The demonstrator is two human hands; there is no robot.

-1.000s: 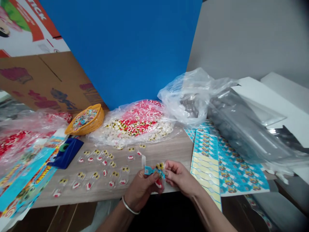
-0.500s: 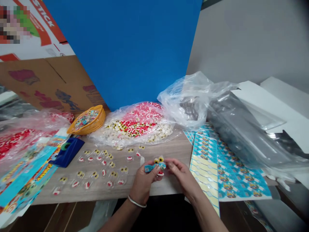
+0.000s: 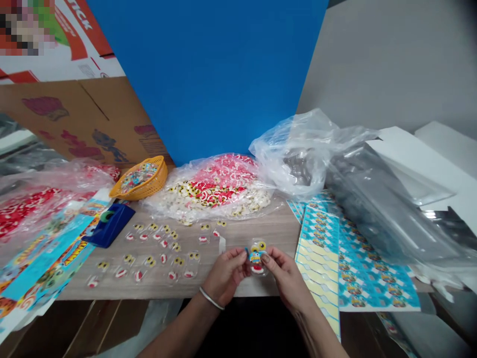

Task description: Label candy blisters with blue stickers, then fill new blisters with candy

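Between my hands, above the table's front edge, is a small clear plastic pack (image 3: 258, 245) with two yellow-black eyes and a red-and-white mouth inside. A blue printed sticker (image 3: 255, 257) lies across its middle. My left hand (image 3: 223, 276) pinches the sticker's left end at the pack's side. My right hand (image 3: 286, 271) grips the pack's right side, its thumb pressed on the front. Several similar clear packs (image 3: 173, 274) without stickers lie on the table to the left. On the right is a sticker sheet (image 3: 318, 263), its lower part peeled to yellowish backing.
A large clear bag of eye and mouth pieces (image 3: 219, 191) lies at the back, beside an orange basket (image 3: 158, 181). A blue scoop (image 3: 112, 228) and printed cardboard strips (image 3: 48, 268) are at left. Crumpled plastic bags (image 3: 298, 154) and more sticker sheets (image 3: 376, 278) are at right.
The right hand has closed onto the pack, its thumb now on the front. The sticker, whose left end stuck out before, now lies across the pack's face. The view has shifted slightly.
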